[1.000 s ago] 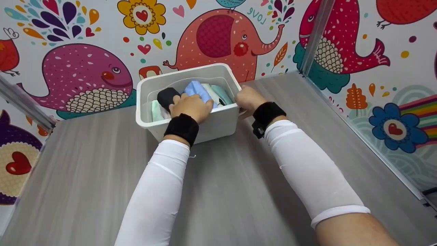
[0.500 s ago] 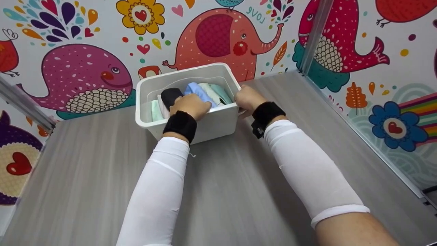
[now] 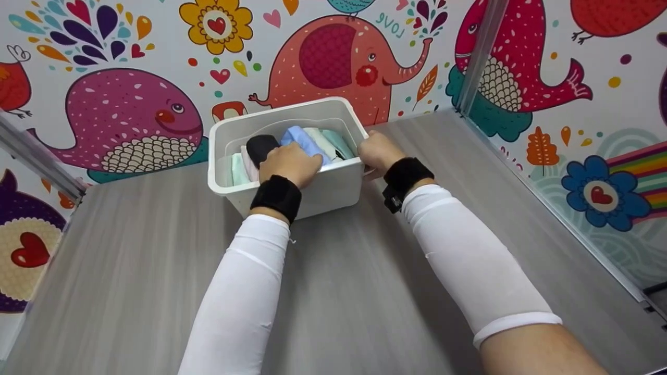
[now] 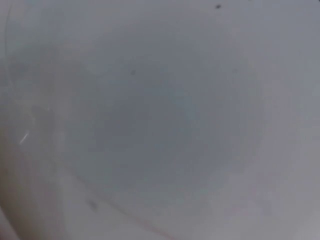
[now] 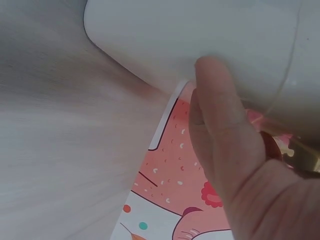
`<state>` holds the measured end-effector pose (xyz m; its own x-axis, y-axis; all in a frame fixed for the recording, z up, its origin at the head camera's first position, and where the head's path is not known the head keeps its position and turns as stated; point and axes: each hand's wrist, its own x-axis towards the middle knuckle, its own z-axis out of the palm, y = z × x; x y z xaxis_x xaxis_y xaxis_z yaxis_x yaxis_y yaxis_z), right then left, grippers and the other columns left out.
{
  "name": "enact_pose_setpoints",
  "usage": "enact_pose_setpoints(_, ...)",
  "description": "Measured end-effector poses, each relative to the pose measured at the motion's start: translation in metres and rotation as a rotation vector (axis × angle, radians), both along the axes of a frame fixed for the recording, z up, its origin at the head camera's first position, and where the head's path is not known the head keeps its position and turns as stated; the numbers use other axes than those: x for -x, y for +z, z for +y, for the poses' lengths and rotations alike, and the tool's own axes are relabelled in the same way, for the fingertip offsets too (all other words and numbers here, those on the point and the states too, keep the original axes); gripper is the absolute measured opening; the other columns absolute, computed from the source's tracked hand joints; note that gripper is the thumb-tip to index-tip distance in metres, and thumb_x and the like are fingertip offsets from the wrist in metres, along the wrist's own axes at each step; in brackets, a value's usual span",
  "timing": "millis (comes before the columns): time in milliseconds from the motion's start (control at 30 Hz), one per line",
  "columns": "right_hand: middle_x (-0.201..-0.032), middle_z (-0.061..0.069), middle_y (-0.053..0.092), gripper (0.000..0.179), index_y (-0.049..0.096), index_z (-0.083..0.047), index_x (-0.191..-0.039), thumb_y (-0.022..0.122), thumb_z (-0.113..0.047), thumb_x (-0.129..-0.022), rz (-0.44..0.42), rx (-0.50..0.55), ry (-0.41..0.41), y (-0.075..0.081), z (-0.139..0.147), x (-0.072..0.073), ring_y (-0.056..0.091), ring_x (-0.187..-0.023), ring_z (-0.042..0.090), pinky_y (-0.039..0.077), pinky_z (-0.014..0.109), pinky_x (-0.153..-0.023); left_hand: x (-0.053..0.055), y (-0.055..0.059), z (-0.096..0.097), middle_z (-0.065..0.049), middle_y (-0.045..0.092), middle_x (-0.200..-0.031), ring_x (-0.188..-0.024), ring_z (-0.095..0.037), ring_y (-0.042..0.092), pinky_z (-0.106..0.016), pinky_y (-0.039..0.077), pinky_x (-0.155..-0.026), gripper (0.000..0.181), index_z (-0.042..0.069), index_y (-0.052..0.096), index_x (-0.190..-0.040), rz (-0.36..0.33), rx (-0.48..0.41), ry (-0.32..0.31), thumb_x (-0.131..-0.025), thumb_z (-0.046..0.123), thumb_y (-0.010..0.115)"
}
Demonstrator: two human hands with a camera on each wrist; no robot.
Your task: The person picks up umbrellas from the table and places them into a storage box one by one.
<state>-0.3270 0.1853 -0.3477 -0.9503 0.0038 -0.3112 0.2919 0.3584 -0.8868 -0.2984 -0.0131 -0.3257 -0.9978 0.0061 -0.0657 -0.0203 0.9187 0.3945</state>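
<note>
A white plastic bin (image 3: 328, 190) stands on the grey table with several folded or rolled cloths inside. My left hand (image 3: 293, 164) reaches over the bin's near rim, beside a black roll of cloth (image 3: 260, 148) and a light blue cloth (image 3: 299, 136); its fingertips are hidden inside. The left wrist view holds only a blurred pale surface. At the bin's right end, my right hand (image 3: 381, 152) grips the rim area. In the right wrist view, a straight digit of the right hand (image 5: 235, 145) presses against the bin's outer wall (image 5: 150, 40).
Pale green cloth (image 3: 239, 171) lies at the bin's left end, and a teal cloth (image 3: 337, 143) at its right. Behind the grey table (image 3: 135, 260) rises a wall panel with cartoon animals (image 3: 333, 57). A metal post (image 3: 477, 62) stands at the back right corner.
The left hand's fingers have sunk lower into the bin, and the black roll has shifted slightly right. The bin and the right hand have hardly moved.
</note>
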Motion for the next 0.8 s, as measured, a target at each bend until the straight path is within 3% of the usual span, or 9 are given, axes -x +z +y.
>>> enact_pose_setpoints(267, -0.140, 0.027, 0.051, 0.053, 0.038, -0.002, -0.149, 0.037, -0.006, -0.096, 0.032, -0.004, -0.013, -0.004, 0.000, -0.001, 0.067, -0.101, 0.039, 0.058, 0.032, -0.055, -0.005, -0.009, -0.002, -0.009, 0.059, -0.153, -0.135, -0.036, 0.060, -0.056, 0.045, -0.114, 0.058, 0.018, 0.055, -0.152, 0.147, -0.003, -0.044, -0.102, 0.047, 0.049)
enact_pose_setpoints(433, -0.136, 0.027, 0.054, 0.056, 0.038, -0.003, -0.150, 0.039, -0.005, -0.094, 0.044, -0.012, -0.025, -0.005, -0.001, -0.001, 0.066, -0.093, 0.036, 0.057, 0.029, -0.051, -0.011, -0.017, -0.004, -0.010, 0.063, -0.148, -0.131, -0.037, 0.062, -0.056, 0.049, -0.110, 0.053, 0.017, 0.061, -0.147, 0.259, 0.016, -0.089, -0.106, 0.047, 0.045)
enact_pose_setpoints(800, -0.136, 0.025, 0.057, 0.062, 0.037, -0.008, -0.156, 0.041, -0.007, -0.094, 0.040, -0.003, -0.068, -0.008, -0.003, -0.002, 0.067, -0.093, 0.036, 0.056, 0.031, -0.052, -0.018, -0.034, -0.015, -0.010, 0.070, -0.138, -0.119, -0.035, 0.070, -0.054, 0.055, -0.100, 0.056, 0.012, 0.069, -0.137, 0.472, 0.096, -0.176, -0.107, 0.052, 0.044)
